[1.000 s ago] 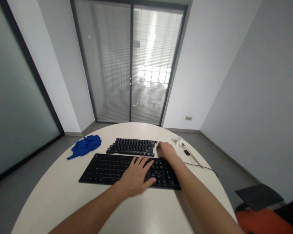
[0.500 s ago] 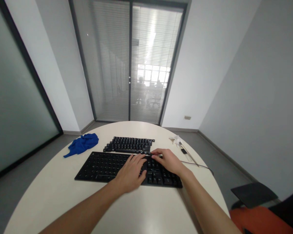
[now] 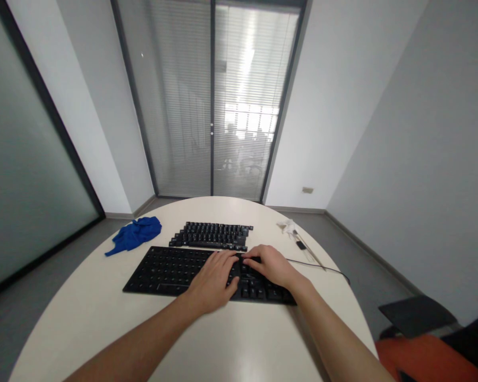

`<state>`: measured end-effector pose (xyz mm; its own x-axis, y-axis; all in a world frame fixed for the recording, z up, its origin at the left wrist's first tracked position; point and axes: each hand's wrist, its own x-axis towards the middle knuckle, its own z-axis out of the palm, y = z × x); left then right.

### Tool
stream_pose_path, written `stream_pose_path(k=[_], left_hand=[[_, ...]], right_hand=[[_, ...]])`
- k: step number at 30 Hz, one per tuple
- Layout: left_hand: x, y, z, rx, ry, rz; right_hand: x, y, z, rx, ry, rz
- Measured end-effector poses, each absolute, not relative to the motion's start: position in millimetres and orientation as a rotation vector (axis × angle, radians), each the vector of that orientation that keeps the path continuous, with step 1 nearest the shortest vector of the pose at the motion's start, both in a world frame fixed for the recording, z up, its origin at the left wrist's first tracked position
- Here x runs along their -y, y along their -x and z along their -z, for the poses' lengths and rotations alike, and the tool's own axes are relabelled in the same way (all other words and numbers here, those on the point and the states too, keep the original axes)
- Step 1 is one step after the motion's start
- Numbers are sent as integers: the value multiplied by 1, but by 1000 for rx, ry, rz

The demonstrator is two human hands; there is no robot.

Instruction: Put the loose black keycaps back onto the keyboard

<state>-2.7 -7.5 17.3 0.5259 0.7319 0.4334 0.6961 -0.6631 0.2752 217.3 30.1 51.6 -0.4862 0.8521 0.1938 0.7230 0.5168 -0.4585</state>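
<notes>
A black keyboard lies across the table. Its left part shows bare key sockets, while keys stand on its right part. My left hand rests on the middle of the keyboard, fingers stretched out and holding nothing. At the keyboard's upper edge, just right of those fingertips, is my right hand, with its thumb and fingers brought together. Whatever is between them is too small or hidden to make out. Behind the keyboard, loose black keycaps are laid out in rows.
A crumpled blue cloth lies at the left of the round white table. On the right are a white crumpled piece, a thin stick, a small black item and the cable. An orange chair stands at lower right.
My right hand has shifted slightly left and down, from the keycap rows' near edge onto the keyboard's upper edge. The left hand has stayed in place.
</notes>
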Motion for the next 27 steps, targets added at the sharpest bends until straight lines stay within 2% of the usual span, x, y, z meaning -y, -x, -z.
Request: stream_pose_path(k=[27], left_hand=[[9, 2, -20, -1243, -2677, -797]], right_hand=[[-31, -215, -48, 2320, 1296, -452]])
